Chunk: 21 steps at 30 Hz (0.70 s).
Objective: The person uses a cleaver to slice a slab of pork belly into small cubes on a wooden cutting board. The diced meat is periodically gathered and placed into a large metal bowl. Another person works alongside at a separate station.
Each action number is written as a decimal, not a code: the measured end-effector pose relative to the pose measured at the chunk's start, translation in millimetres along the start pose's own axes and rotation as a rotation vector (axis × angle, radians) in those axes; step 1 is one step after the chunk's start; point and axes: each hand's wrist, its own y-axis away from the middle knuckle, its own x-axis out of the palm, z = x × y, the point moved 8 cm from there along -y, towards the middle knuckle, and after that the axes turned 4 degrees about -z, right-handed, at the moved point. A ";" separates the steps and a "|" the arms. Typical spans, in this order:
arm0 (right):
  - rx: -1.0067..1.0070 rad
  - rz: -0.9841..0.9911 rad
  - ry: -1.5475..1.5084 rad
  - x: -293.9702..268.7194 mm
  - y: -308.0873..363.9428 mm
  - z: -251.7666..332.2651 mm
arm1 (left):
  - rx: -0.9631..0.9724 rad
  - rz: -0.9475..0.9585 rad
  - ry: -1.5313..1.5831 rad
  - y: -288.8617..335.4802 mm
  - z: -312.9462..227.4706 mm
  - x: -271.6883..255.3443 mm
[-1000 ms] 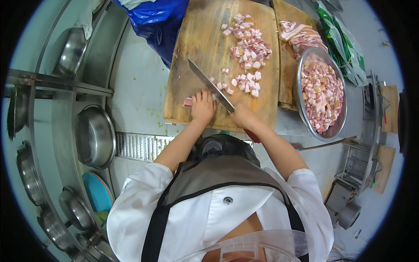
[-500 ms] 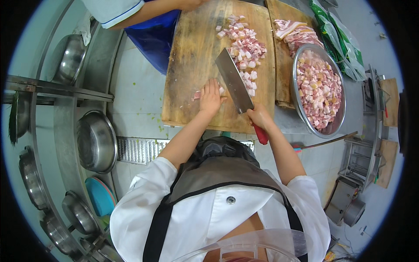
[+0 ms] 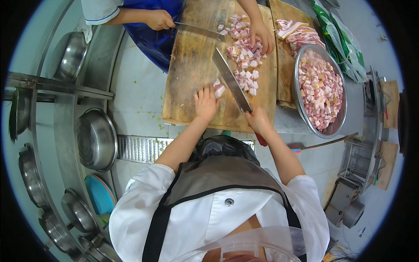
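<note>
Left hand: pressed flat on meat strip near board front edge | right hand: closed round knife handle | fingertips are best kept curled back from blade.

A co-worker's 2 hands are now coming onto the board with a second knife, and I am tilting my cleaver.

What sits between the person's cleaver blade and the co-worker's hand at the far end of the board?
Head view: diced pork cubes heaped on the wooden board fill that stretch.
</note>
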 end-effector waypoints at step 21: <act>0.143 0.289 0.266 -1.3 36.3 8.2 | -0.047 0.158 -0.036 -18.3 -1.1 30.2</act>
